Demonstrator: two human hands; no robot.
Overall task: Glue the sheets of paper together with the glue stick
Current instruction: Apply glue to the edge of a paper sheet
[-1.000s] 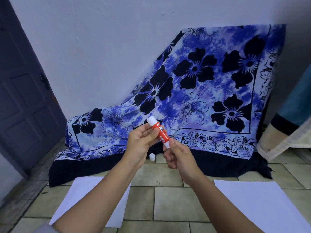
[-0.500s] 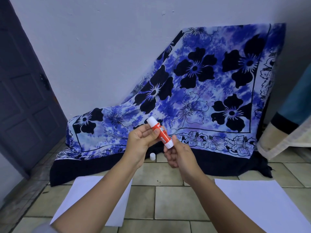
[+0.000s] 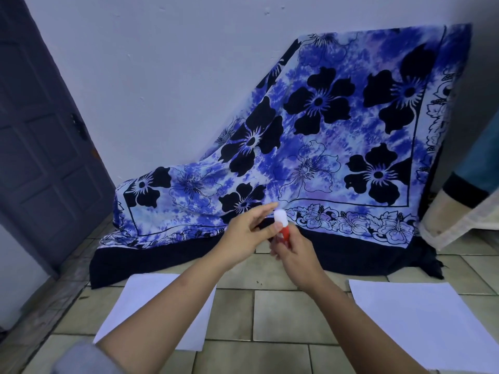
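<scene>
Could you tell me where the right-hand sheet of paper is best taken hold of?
I would pinch the right sheet at its far left corner, coming from the bare tiles between the sheets. It lies flat on the floor, so only a lifted corner gives purchase, and that corner is nearest the right hand, now busy holding the glue stick.

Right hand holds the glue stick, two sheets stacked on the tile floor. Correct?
Not stacked: in the head view the left sheet and right sheet lie apart on the tile floor, bare tiles between them. The right hand does hold the glue stick.
</scene>
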